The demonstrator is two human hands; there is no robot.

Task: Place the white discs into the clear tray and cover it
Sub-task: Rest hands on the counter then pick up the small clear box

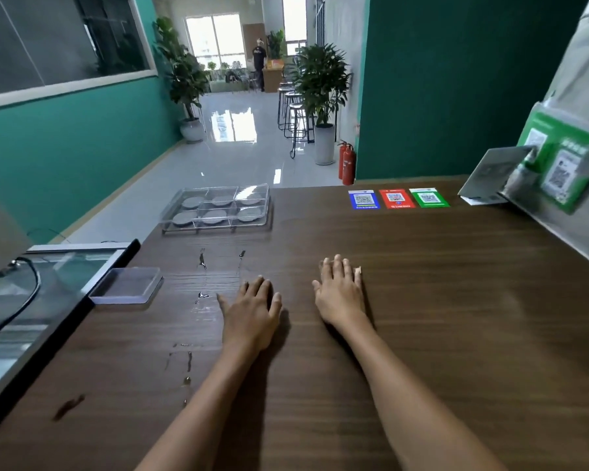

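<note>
Both hands, left (252,312) and right (340,294), lie flat with fingers straight on the dark wood-grain counter (422,300), holding nothing. The clear tray (217,208), six white discs (215,215) in its compartments, sits at the far edge. Beyond it a teal-walled corridor with potted plants (320,83).

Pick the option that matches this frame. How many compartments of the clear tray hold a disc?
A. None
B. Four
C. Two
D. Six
D: the clear tray at the far edge of the wooden counter has two rows of three compartments, and a disc lies in every one, while the left hand and right hand rest flat on the counter, holding nothing.
</note>
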